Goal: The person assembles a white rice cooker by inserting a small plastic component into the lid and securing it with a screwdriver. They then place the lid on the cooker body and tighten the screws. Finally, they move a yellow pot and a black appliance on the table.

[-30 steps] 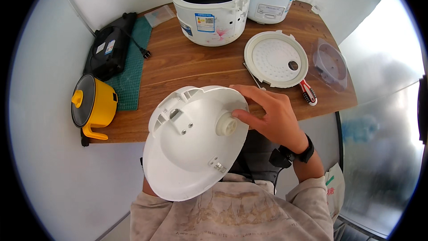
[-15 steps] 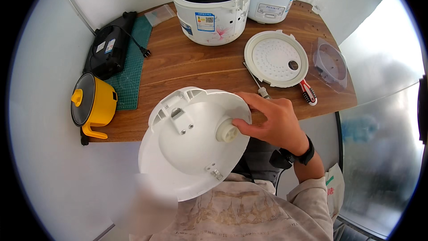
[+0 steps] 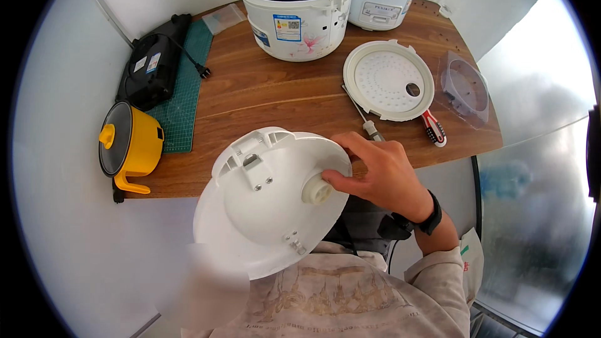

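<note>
A white rice cooker lid point(image 3: 250, 231), hollow inner side up, is tilted above my lap at the table's front edge. My right hand point(image 3: 391, 181) is closed on its right rim: the fingers go over the outside, and the thumb rests against the round cream steam valve point(image 3: 317, 190) inside. Small screws and a metal clip show on the lid's inner face. My left hand cannot be made out; a blurred patch covers the lower left by the lid's edge.
On the wooden table point(image 3: 250, 106) stand an open rice cooker point(image 3: 300, 44) and a second white cooker point(image 3: 379, 0). Right lie a perforated inner lid plate point(image 3: 382, 81), screwdriver point(image 3: 372, 129), red-black handle point(image 3: 434, 129) and clear tray point(image 3: 464, 91). Left are a yellow pot point(image 3: 141, 150), green mat point(image 3: 175, 125) and black case point(image 3: 147, 72).
The lid has tilted a little, its far edge dipping slightly and its near edge rising. My right hand keeps its hold, thumb still by the valve.
</note>
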Motion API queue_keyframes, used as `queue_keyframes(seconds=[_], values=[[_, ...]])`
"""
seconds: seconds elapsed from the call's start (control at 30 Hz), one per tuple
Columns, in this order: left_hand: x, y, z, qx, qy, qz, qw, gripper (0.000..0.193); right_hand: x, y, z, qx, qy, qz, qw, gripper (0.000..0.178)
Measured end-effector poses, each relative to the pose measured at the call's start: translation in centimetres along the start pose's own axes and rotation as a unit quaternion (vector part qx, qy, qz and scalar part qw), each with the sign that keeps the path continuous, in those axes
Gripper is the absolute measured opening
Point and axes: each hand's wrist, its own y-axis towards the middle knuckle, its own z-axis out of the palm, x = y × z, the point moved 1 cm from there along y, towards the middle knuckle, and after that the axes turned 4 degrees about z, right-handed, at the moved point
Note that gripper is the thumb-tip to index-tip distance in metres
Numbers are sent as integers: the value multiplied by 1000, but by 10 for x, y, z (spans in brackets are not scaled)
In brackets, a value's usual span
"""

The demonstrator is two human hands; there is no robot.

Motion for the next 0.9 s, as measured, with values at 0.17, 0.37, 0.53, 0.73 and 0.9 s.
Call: queue_keyframes(seconds=[0.17,0.37,0.53,0.73,0.9], values=[[-2,0,-1,-6,2,4,1000,61,0,-1,0,2,-16,-8,1000,36],[-5,-5,-4,-14,0,14,1000,61,-4,4,-2,70,119,85,987,43],[-8,-5,-6,-19,4,21,1000,61,-14,-2,7,110,307,126,937,46],[-9,-7,-6,-31,-1,27,999,60,-17,-2,14,117,357,134,917,50],[-6,-9,-10,-30,-8,31,999,60,-21,0,20,98,357,119,921,46]])
